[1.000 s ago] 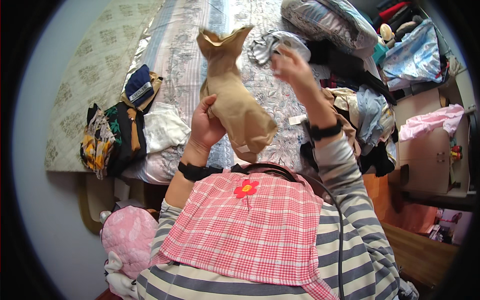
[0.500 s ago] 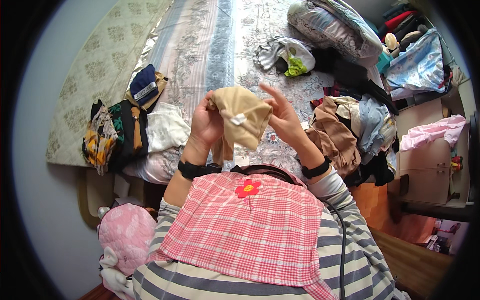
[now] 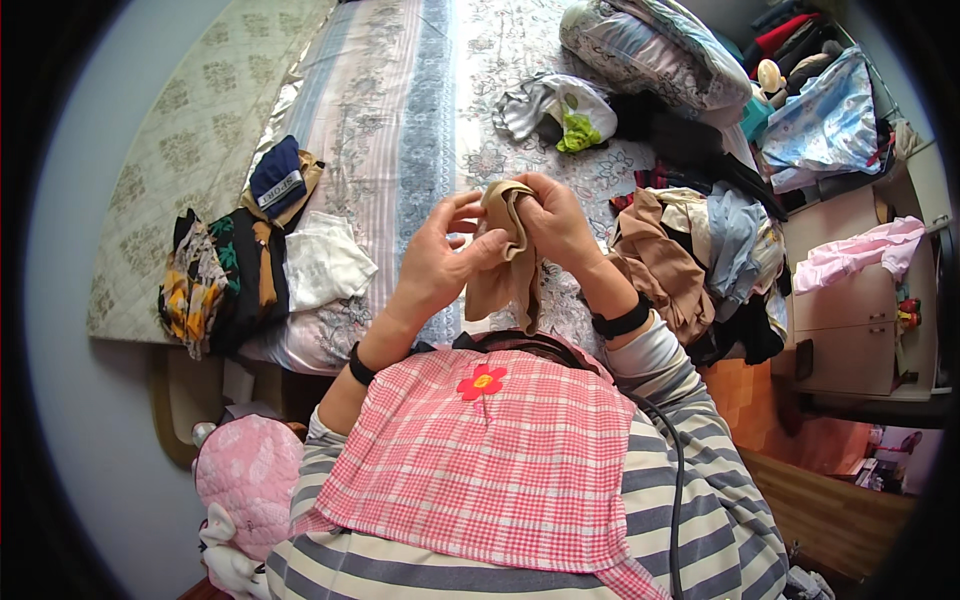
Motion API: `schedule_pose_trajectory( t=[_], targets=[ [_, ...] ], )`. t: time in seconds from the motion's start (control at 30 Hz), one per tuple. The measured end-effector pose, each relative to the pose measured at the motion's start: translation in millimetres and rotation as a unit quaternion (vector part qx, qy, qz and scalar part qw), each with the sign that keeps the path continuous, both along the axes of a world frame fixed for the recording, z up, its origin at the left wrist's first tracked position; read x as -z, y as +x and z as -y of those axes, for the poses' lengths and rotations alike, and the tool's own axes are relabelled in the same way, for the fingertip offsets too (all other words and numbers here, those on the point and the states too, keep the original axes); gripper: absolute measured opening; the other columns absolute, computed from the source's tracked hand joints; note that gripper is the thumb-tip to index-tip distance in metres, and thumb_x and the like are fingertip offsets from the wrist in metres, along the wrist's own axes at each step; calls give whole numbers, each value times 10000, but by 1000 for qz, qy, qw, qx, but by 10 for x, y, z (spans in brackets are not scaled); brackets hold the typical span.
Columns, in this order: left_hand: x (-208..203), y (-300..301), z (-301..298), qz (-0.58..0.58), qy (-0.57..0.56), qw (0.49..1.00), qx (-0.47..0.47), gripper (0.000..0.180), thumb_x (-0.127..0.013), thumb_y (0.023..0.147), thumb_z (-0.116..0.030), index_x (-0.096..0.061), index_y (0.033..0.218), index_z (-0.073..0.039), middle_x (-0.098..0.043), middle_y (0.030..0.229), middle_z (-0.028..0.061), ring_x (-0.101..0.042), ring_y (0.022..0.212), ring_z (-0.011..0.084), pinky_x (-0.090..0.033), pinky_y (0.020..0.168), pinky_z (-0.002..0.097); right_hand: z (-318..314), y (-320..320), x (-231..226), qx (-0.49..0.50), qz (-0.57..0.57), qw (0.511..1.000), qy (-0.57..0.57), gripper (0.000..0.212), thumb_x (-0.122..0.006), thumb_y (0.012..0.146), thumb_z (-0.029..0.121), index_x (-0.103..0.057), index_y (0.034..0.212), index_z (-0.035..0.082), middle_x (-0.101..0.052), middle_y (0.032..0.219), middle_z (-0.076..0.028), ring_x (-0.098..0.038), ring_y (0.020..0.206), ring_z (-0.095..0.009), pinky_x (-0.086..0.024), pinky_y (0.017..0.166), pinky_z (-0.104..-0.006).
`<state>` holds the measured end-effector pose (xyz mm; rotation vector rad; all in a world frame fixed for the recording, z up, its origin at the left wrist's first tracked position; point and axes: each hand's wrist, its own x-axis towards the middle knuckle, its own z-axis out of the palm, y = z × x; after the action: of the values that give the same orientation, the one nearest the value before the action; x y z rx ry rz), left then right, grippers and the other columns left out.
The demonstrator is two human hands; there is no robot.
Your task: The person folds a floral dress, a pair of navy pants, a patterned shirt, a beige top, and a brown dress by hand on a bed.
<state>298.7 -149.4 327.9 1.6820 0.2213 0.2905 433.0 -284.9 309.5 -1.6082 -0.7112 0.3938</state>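
A small beige garment (image 3: pixel 492 290) hangs folded between my hands, above the near edge of the bed; its exact kind does not show. On its left side my left hand (image 3: pixel 440 262) has the thumb pressed on the cloth, with some fingers curled behind. My right hand (image 3: pixel 562 222) grips the upper right edge, its fingertips tucked into the fold. The lower part of the garment dangles loose over my checked pink apron's top edge.
Left on the bed (image 3: pixel 425 130) lie a white folded cloth (image 3: pixel 325 262), a navy garment (image 3: pixel 277 178) and patterned clothes (image 3: pixel 190 285). A heap with brown trousers (image 3: pixel 660 265) sits at right. Farther back are a white-and-green garment (image 3: pixel 575 115) and a rolled quilt (image 3: pixel 655 55).
The garment, spread wide with a white tag showing before, is now folded narrower. My hands have come closer together, and the right hand's raised finger has closed onto the cloth.
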Motion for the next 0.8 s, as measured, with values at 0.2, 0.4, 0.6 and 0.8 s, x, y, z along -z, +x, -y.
schedule_pose_trajectory(
  t=[0.2, 0.4, 0.6, 0.8],
  targets=[
    [-122, -7, 98, 10, 81, 997, 4, 388, -696, 849, -268, -570, 1094, 5, -636, 949, 71, -618, 886, 138, -494, 789, 279, 61, 18, -64, 14, 1, 1000, -2, 225, -519, 837, 90, -631, 980, -44, -677, 839, -116, -629, 745, -144, -508, 682, -276],
    [-63, 78, 207, -35, 154, 987, 23, 387, -725, 817, -302, -572, 1019, -10, -608, 895, 59, -605, 821, 134, -498, 766, 281, 50, -93, -62, 25, -33, 998, 47, 183, -536, 836, 67, -622, 949, -48, -662, 816, -82, -609, 714, -115, -504, 650, -262],
    [-63, 40, 363, -50, 216, 974, -37, 394, -699, 759, -206, -552, 1039, 30, -565, 969, 109, -636, 815, 182, -529, 723, 307, 30, -278, -131, 28, -174, 975, 138, 118, -547, 887, 76, -578, 958, -13, -631, 799, -55, -595, 687, -82, -506, 597, -229],
    [-7, -27, 372, -25, 247, 969, -2, 438, -695, 754, -193, -520, 1094, 22, -542, 1022, 137, -648, 813, 210, -536, 699, 302, 54, -319, -133, 17, -221, 962, 158, 117, -562, 910, 107, -559, 945, -4, -624, 782, -52, -598, 659, -80, -509, 573, -227]
  ],
)
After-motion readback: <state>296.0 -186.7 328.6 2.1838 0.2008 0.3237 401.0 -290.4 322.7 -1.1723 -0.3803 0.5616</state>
